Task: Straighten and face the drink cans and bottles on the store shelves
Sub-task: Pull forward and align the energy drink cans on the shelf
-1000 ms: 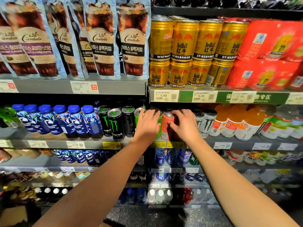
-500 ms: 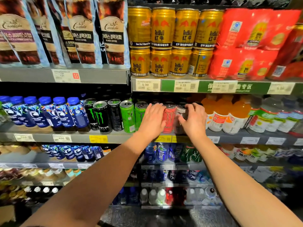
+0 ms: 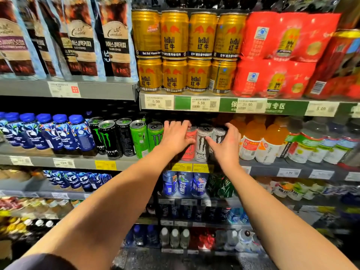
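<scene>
My landmark is the white can (image 3: 202,143), a tall slim metal cylinder with a black claw mark, upright at the front lip of the middle shelf (image 3: 124,164). My left hand (image 3: 176,138) lies just left of it, fingers spread flat over the coral-red can (image 3: 188,145) that touches the white can's left side; that grip is laid loosely on the red can's front, not clenched round it. My right hand (image 3: 226,145) sits just right of the white can, fingers curved over a second white can (image 3: 219,134) behind it; I cannot tell whether that grip truly clasps it or only rests against it.

Left of the white can, beyond my left hand, stand two glossy bright green cans (image 3: 147,140), then three black cans (image 3: 111,138) with green claw marks, one turned so its back label faces out. Farther left runs a row of at least five squat plastic blue-capped bottles (image 3: 62,131) with rounded shoulders. Right of the white can stand rounded translucent orange drink bottles (image 3: 266,143).

Above the white can, on the next shelf up, eight gold cans (image 3: 187,53) with a shiny ribbed sheen stack in two rows of four. Right of those sit crinkly red film-wrapped packs (image 3: 276,55); left of them hang flat, glossy coffee pouches (image 3: 115,38).
</scene>
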